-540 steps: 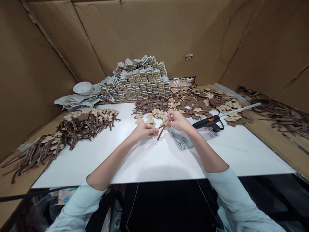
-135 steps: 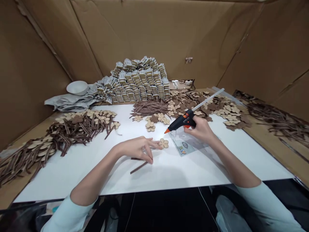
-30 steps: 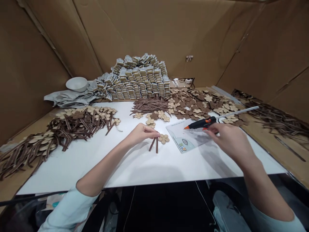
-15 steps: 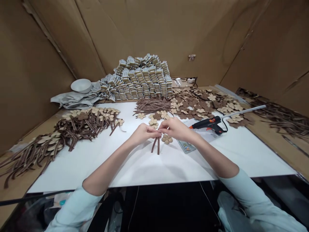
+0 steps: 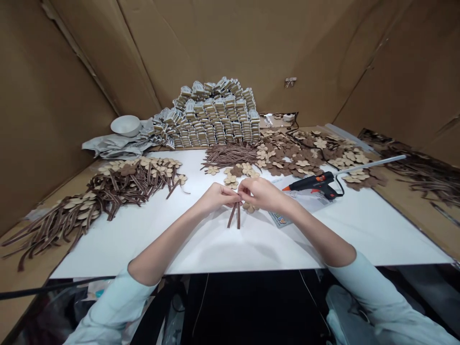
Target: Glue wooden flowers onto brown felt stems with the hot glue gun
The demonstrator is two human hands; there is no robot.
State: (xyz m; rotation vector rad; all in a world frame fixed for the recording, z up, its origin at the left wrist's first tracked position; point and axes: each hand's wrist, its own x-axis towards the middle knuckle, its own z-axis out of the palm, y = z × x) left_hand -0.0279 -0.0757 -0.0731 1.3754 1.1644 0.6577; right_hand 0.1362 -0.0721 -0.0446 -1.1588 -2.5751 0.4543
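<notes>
Both hands meet over the middle of the white board [image 5: 230,254]. My left hand [image 5: 220,197] pinches the top of a brown ribbon strip [image 5: 234,215], whose two tails hang down in a narrow V. From the other side, my right hand [image 5: 258,192] has its fingertips closed on the same top end. The fingers hide how the ribbon is joined or folded there. A tan felt flower [image 5: 250,207] lies on the board just under my right hand, partly covered by it.
To the right rests a black and orange glue gun [image 5: 314,184] with a long glue stick. Ribbon-tailed flowers [image 5: 132,179] are heaped at left. Behind are loose ribbons [image 5: 230,155], piled felt flowers [image 5: 298,153], stacked small packs [image 5: 219,120] and a white bowl [image 5: 125,125].
The view has shifted slightly. My right fingers have drawn in closer around the ribbon's top, and my right hand now covers more of the tan flower.
</notes>
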